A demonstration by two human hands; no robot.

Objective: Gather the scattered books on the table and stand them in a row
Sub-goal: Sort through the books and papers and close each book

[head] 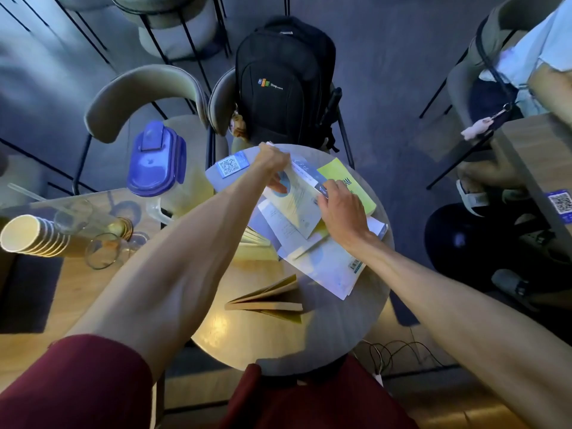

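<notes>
Several books lie on a small round table [325, 329]. My left hand [274, 159] grips the far top edge of a pale book [297, 199] with a blue picture on its cover, tilted up off the pile. My right hand [340, 209] holds the same book's right edge near its dark spine. A yellow-green book [356, 184] lies flat behind my right hand. White and blue books [328, 267] are spread under the pale one. A tan booklet [269, 300] lies half open near the table's middle.
A black backpack [284, 82] sits on a chair behind the table. A QR card [232, 164] lies at the table's far left. On the left table stand a blue-lidded pitcher [158, 168], stacked paper cups [34, 235] and glasses [102, 249]. A person sits at right.
</notes>
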